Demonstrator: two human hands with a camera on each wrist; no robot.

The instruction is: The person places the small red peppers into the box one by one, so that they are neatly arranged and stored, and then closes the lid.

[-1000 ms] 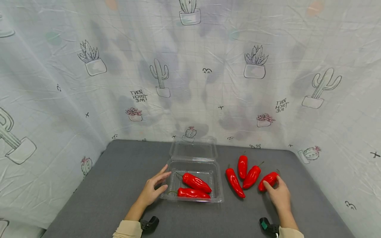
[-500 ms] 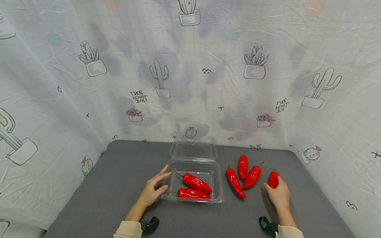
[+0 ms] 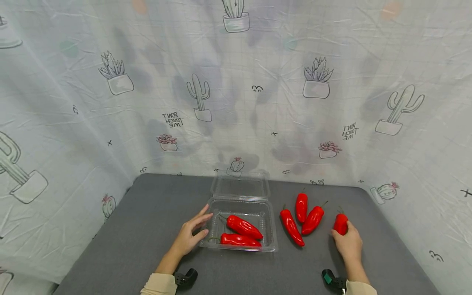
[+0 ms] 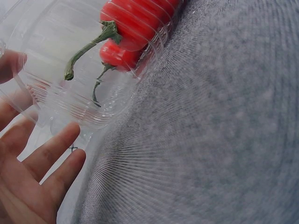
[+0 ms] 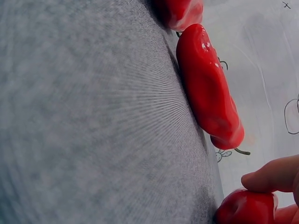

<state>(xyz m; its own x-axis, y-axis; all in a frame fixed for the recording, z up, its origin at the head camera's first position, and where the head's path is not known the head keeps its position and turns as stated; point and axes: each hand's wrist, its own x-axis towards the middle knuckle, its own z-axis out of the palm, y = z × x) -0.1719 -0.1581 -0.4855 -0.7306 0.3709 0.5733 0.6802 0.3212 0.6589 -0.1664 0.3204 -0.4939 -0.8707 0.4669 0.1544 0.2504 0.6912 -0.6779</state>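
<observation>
My right hand [image 3: 348,243] pinches a red chili pepper [image 3: 341,223] between thumb and fingers at the right of the table; its stem points away from me. In the right wrist view, the thumb lies along this pepper's end [image 5: 246,209]. My left hand [image 3: 188,235], fingers spread and relaxed, rests at the left side of a clear plastic clamshell box [image 3: 273,231]. Inside the box lie two red peppers, one farther back [image 3: 244,226] and one along the front wall [image 3: 240,240]. Their green stems [image 4: 88,51] point toward my left hand.
Three loose red peppers, a left one [image 3: 291,227], a back one [image 3: 301,207] and a slanted one [image 3: 312,220], lie between the box and my right hand. The box's lid [image 3: 240,186] is raised at the back, near a printed curtain [image 3: 254,106]. The table [image 3: 147,213] is grey.
The pepper under my right hand has swung from slanting leftward to pointing away from me, and the fingers have closed round it. My left hand stays by the box.
</observation>
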